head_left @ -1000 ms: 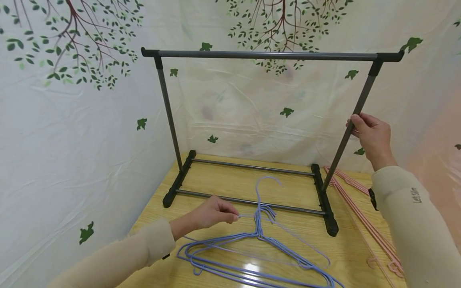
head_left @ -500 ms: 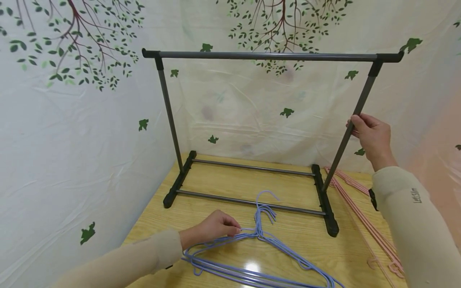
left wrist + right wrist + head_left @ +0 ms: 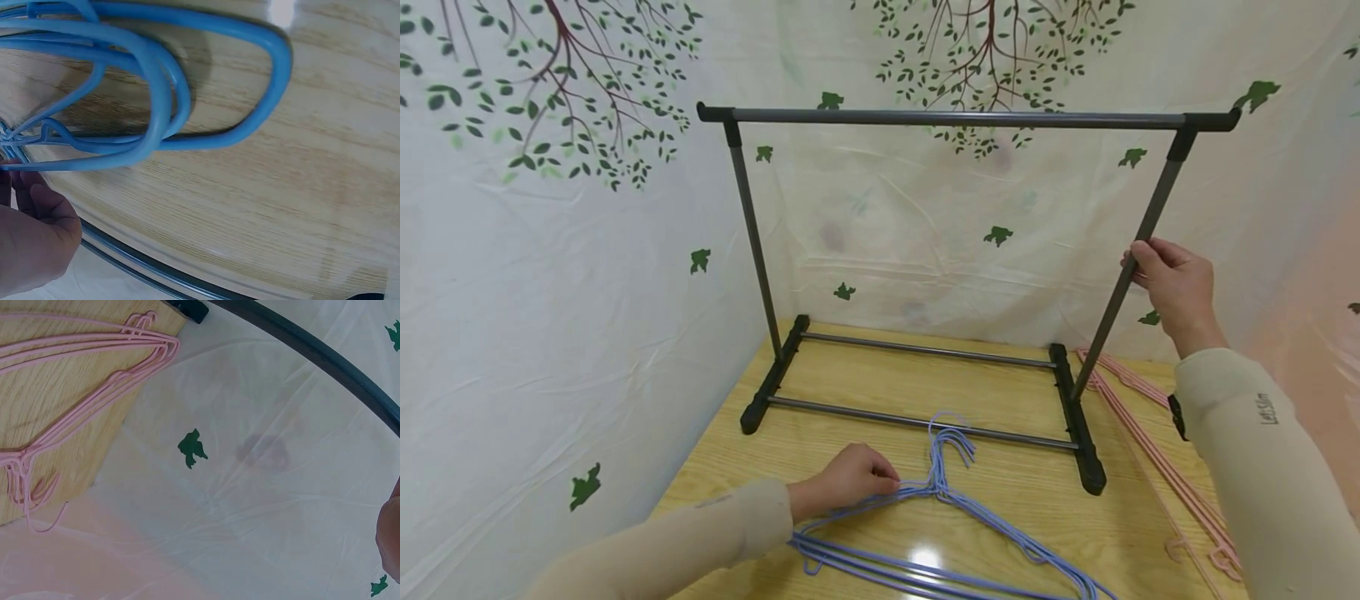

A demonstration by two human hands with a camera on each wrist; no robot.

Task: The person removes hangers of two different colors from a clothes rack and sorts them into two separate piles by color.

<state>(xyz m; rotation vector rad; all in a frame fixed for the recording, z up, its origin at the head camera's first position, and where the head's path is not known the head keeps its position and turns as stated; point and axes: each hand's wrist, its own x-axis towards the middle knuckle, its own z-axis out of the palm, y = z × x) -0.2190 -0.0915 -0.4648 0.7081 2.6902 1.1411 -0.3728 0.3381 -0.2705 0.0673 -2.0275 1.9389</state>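
My left hand [image 3: 853,475] pinches one shoulder of a blue clothes hanger [image 3: 94,164], just left of its neck. That hanger lies over a stack of blue hangers [image 3: 996,523] on the table, hooks pointing away from me. Its hook reaches slightly past the others, over the front bottom bar of a black clothes rack [image 3: 955,118]. Higher up at the right, my right hand [image 3: 1180,287] grips the rack's right upright [image 3: 1105,333], thumb in front. The right wrist view catches only an edge of that hand. The left sleeve hides part of the stack's left end.
Several pink hangers [image 3: 1157,450] lie on the wooden table [image 3: 880,375] right of the rack, partly behind my right sleeve. A pale sheet [image 3: 910,250] printed with leaves and branches hangs close behind the rack and along the left side.
My left hand has lowered the held blue hanger toward me onto the stack, its hook dropping down to the level of the others. The right hand stays on the upright.
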